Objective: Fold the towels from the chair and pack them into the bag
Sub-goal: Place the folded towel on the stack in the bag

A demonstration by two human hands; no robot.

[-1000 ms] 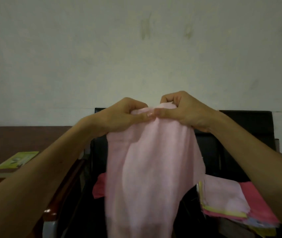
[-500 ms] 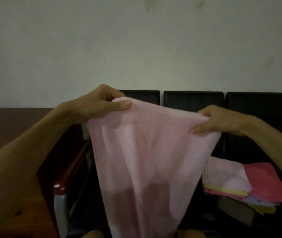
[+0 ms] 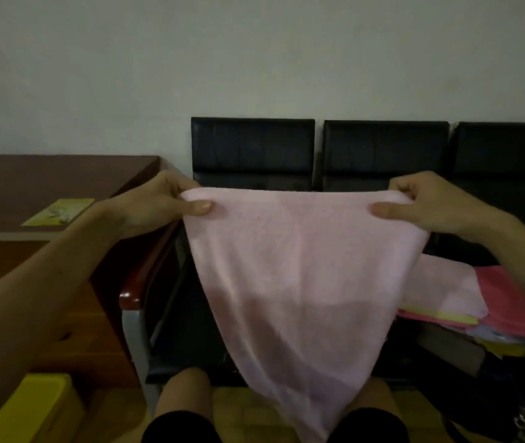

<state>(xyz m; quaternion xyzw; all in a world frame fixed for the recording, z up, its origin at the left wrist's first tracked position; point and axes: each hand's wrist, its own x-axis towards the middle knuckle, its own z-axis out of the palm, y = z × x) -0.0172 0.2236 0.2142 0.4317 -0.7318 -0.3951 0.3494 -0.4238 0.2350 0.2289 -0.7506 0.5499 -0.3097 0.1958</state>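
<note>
A pale pink towel [image 3: 296, 276] hangs spread in front of me, its top edge stretched level. My left hand [image 3: 162, 204] pinches the top left corner and my right hand [image 3: 420, 203] pinches the top right corner. The towel tapers to a point between my knees. Behind it stands a row of black chairs [image 3: 254, 148]. On the seat to the right lies a stack of towels [image 3: 465, 298] in pink, yellow and red, partly hidden by the hanging towel. No bag is plainly visible.
A brown wooden desk [image 3: 31, 177] with a yellow-green booklet [image 3: 59, 212] stands at the left. The chair's red-brown armrest [image 3: 133, 292] is beside my left forearm. A yellow object [image 3: 37, 407] sits at the bottom left. A plain wall rises behind.
My hands have moved apart from touching at the centre to the towel's two corners, stretching its top edge flat. The view has tilted down, showing my knees.
</note>
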